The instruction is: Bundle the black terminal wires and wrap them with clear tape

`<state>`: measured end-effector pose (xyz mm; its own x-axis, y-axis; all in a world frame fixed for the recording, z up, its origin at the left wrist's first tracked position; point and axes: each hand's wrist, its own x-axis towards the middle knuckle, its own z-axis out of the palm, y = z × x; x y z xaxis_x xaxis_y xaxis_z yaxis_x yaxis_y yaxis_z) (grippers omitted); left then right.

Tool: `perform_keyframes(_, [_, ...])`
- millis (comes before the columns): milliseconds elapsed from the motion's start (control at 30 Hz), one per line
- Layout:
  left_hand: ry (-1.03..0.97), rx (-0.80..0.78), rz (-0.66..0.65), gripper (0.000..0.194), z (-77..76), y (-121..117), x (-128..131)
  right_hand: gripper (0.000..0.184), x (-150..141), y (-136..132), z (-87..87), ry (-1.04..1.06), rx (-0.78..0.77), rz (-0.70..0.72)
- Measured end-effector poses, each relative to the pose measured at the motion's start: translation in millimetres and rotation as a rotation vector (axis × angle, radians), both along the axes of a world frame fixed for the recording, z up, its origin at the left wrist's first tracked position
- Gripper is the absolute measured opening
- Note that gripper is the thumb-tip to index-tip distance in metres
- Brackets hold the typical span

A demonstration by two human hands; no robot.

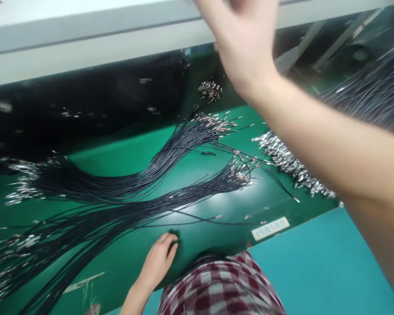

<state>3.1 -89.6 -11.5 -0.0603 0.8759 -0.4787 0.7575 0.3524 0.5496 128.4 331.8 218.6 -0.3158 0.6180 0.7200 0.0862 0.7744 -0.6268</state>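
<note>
My left hand (161,255) rests on the green tabletop (197,238) near its front edge. Its fingers are loosely bent, thumb apart from the forefinger, and nothing shows in it. My right hand (246,48) is raised at the upper right, in front of the pale ledge, blurred, its fingers mostly cut off by the top edge. Beyond my left hand lies a bundle of black wires (184,192) with small metal terminals on its ends. A second wire bundle (164,159) curves behind it, with silvery terminals (24,181) at its left end.
A pale ledge (101,41) runs across the back. A thick wire bundle (361,92) with many silvery terminals (292,164) lies at right, partly behind my right forearm. A small terminal pile (210,90) sits under the ledge. A white label (270,228) is stuck near the front edge.
</note>
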Motion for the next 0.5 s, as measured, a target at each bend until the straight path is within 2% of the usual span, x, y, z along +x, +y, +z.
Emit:
perform_keyframes(33, [0.010, 0.037, 0.006, 0.026, -4.4, 0, -3, 0.030, 25, -14, -23.7, 0.021, -0.023, -0.003])
perform_keyframes(100, [0.051, 0.122, 0.016, 0.026, -14.1, 3, -8, 0.024, 81, -43, -81.7, -0.020, -0.280, -0.061])
perform_keyframes(167, [0.101, 0.200, 0.006, 0.026, -23.3, 7, -12, 0.022, 137, -73, -144.0, -0.083, -0.587, -0.256])
perform_keyframes(267, [0.151, 0.270, -0.057, 0.027, -34.3, 18, -16, 0.028, 206, -133, -221.6, -0.277, -0.795, -0.378])
perform_keyframes(300, [0.161, 0.278, -0.086, 0.028, -36.9, 21, -15, 0.033, 222, -156, -240.4, -0.317, -0.849, -0.388])
perform_keyframes(367, [0.182, 0.271, -0.150, 0.029, -40.4, 29, -12, 0.040, 244, -206, -267.3, -0.432, -0.924, -0.382])
perform_keyframes(433, [0.214, 0.244, -0.211, 0.028, -41.3, 34, -6, 0.042, 254, -250, -283.0, -0.578, -0.915, -0.331])
perform_keyframes(500, [0.245, 0.206, -0.274, 0.026, -40.4, 37, 1, 0.039, 258, -281, -291.4, -0.661, -0.854, -0.289])
